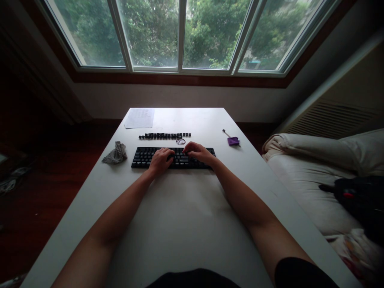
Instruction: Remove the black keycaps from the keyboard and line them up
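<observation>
A black keyboard [140, 159] lies crosswise on the white table [186, 208]. My left hand [161, 160] rests on its left-middle keys, thumb and fingers apart, not closed round anything. Over the upper middle keys, my right hand [199, 153] bends its fingertips down in a pinch against the keyboard. Whatever sits between those fingertips is too small to make out. Behind the keyboard runs a row of several loose black keycaps [165, 136]. A small round object [180, 142] with a pale, patterned face lies between that row and the keyboard.
A crumpled grey cloth [116, 153] lies left of the keyboard. To the right are a purple object [233, 141] and a thin dark-tipped stick [226, 133]. Printed paper [140, 119] lies at the far left corner. A cushioned pale seat [303, 176] adjoins the table's right side.
</observation>
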### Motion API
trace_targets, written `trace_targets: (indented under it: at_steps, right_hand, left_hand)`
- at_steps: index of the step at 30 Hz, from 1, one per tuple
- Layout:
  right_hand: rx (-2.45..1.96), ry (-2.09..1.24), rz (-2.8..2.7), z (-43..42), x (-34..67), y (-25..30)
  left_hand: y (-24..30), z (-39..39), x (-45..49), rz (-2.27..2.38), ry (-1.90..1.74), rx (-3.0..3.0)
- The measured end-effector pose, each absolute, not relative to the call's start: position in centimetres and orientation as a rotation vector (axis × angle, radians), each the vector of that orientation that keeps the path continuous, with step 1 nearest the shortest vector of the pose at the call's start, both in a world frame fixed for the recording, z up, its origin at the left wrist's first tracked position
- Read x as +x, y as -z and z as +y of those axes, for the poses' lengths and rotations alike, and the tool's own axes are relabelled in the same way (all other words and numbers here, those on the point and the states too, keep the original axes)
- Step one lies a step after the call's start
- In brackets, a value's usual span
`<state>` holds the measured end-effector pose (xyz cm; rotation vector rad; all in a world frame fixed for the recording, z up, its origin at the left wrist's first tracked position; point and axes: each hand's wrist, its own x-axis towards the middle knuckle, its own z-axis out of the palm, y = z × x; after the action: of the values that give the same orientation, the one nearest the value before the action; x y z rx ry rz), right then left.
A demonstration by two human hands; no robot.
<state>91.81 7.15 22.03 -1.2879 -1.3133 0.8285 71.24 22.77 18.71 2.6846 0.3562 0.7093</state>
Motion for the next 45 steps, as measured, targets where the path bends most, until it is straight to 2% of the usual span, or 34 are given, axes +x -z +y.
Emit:
trace_targets:
  at_steps: [7, 15, 26, 45]
  right_hand:
    - [-1.319, -0.745, -1.381, 7.1, 91.6, -21.9]
    - [-1.412, -0.257, -1.603, 7.5, 90.9, -21.4]
    - [-1.781, 0.122, -1.850, 8.2, 87.5, -19.5]
    - [-1.940, 0.192, -1.712, 9.7, 85.4, -18.4]
  left_hand:
    - [-18.7, 22.8, 71.3, 0.331, -0.709, 2.687]
    - [-18.6, 22.8, 71.3, 0.367, -0.685, 2.682]
    - [-19.0, 24.5, 70.5, 0.285, -0.609, 2.679]
    - [-18.4, 24.7, 70.6, 0.362, -0.671, 2.628]
